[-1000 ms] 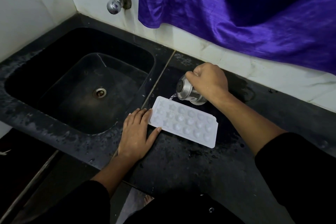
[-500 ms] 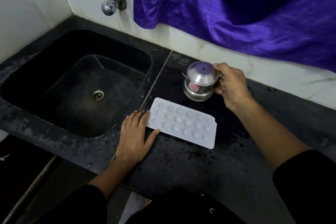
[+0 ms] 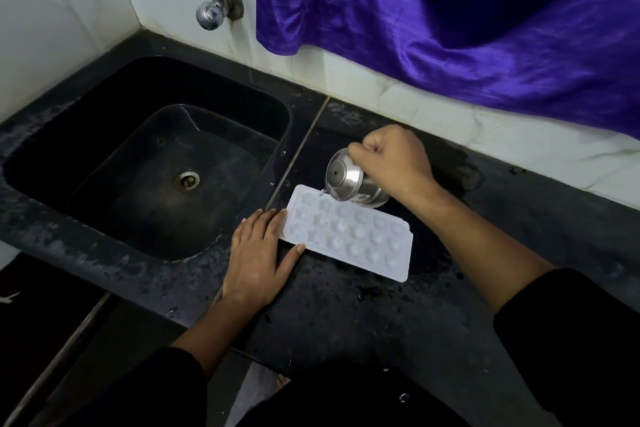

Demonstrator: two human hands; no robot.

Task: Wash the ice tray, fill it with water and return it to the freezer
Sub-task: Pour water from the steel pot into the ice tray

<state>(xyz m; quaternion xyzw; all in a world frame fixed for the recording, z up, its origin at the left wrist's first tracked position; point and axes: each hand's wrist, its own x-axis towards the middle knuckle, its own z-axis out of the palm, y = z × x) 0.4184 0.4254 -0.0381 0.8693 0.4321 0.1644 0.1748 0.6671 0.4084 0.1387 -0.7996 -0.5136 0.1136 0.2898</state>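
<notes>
Again pot (image 3: 347, 180) tipped over ice tray (image 3: 363, 241), R hand (image 3: 391, 160) gripping it

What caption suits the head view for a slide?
Right hand tilts a steel pot over the white ice tray; left hand rests flat against its end on the black counter.

Dim, diffuse light with sheen on the purple cloth (image 3: 450, 28) and steel tap (image 3: 209, 14), the ice tray (image 3: 349, 236) pale against the shadowed black counter (image 3: 346, 315); wide-angle bending at the edges, focus sharp.
</notes>
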